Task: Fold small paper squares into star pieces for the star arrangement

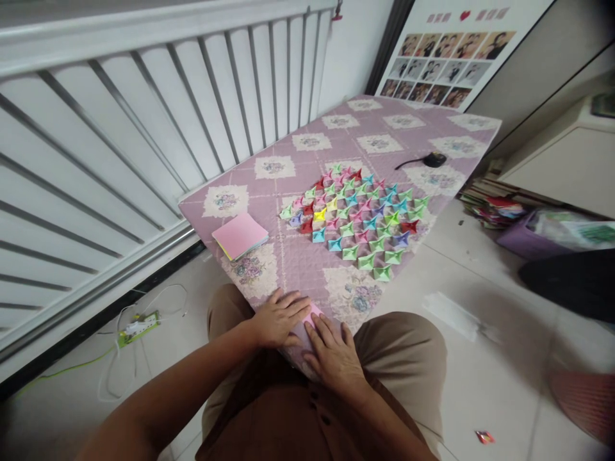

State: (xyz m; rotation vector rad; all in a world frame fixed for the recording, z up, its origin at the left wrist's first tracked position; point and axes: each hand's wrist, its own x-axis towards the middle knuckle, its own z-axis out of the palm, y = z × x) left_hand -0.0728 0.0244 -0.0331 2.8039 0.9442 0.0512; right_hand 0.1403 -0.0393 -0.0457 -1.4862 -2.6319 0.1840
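Note:
My left hand point(278, 317) and my right hand point(334, 352) lie side by side at the near edge of a purple floral-covered table point(307, 256). Both press flat on a small pink sheet of paper point(310, 319), most of it hidden under the fingers. The fingers of both hands are stretched out and close together. Further out on the table lies a spread of several small folded paper pieces point(358, 218) in many colours, set in rows. A stack of pink square paper point(240, 235) sits to the left of them.
A black corded object point(434, 159) lies at the far right of the table. A white railing point(144, 128) runs along the left. A power strip with cables point(137, 326) lies on the floor. Books and a purple bin point(523, 237) stand at the right.

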